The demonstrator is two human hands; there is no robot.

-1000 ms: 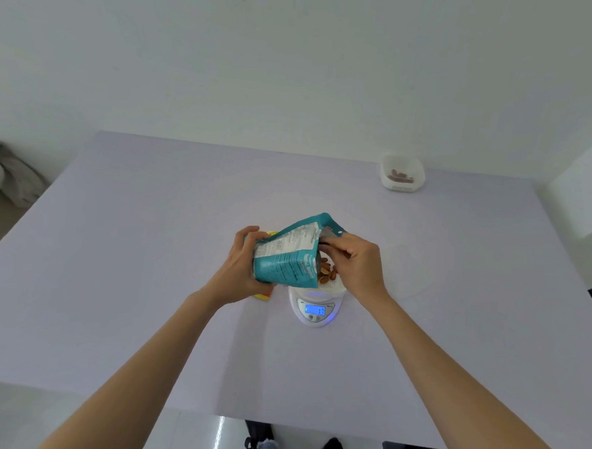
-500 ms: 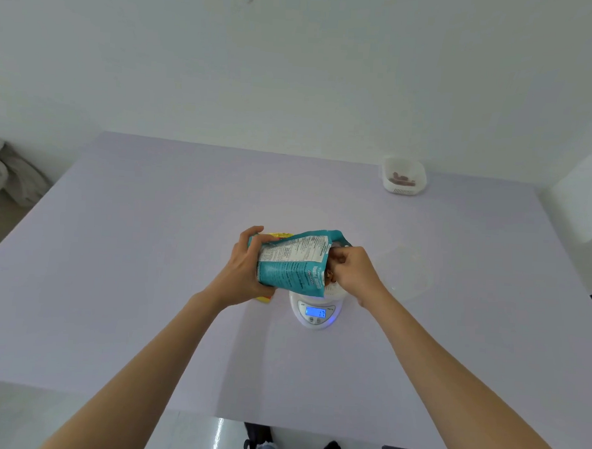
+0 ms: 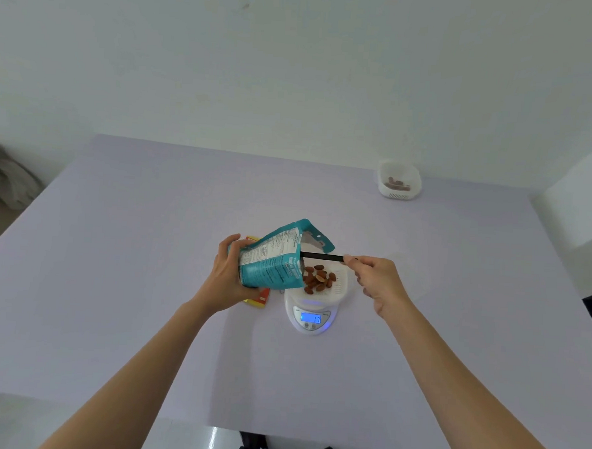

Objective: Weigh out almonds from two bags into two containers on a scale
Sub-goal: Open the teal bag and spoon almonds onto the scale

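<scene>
Teal bag [image 3: 272, 261] at centre frame, tilted with its open mouth toward the right, gripped round its lower end by the left hand [image 3: 225, 275], fingers curled about it. Right hand [image 3: 375, 280], just right of the mouth, pinches the end of a thin black utensil [image 3: 322, 257] whose far end enters the bag. Below the mouth, almonds [image 3: 317, 279] lie in a white container [image 3: 341, 281] on the scale [image 3: 312, 319], display lit blue. Yellow-red bag [image 3: 258, 298] lies under the left hand; second container [image 3: 400, 180] stands upper right

Teal bag [image 3: 272, 261], brown almonds [image 3: 317, 279]
</scene>
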